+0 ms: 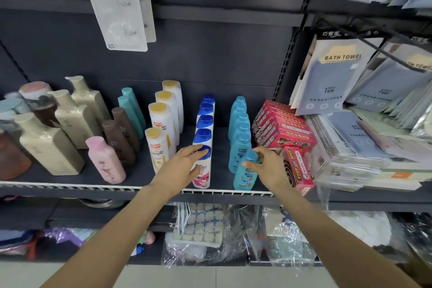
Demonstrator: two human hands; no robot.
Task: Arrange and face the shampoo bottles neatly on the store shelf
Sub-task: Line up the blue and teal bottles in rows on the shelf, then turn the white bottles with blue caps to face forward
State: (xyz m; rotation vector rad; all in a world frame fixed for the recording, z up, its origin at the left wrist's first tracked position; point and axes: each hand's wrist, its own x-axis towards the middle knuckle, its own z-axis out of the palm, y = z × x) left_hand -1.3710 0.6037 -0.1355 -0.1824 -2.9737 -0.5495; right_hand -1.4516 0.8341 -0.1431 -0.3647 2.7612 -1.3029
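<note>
A white plastic bottle with a blue cap and pink lower label (203, 166) stands mid-frame, a light blue plastic bottle (246, 174) to its right. Red printed cardboard boxes (284, 127) lie further right, and a pink plastic bottle (106, 162) stands at left.

Both forearms are bare to each grip, left (181, 166) and right (268, 167); no sleeves show.
</note>
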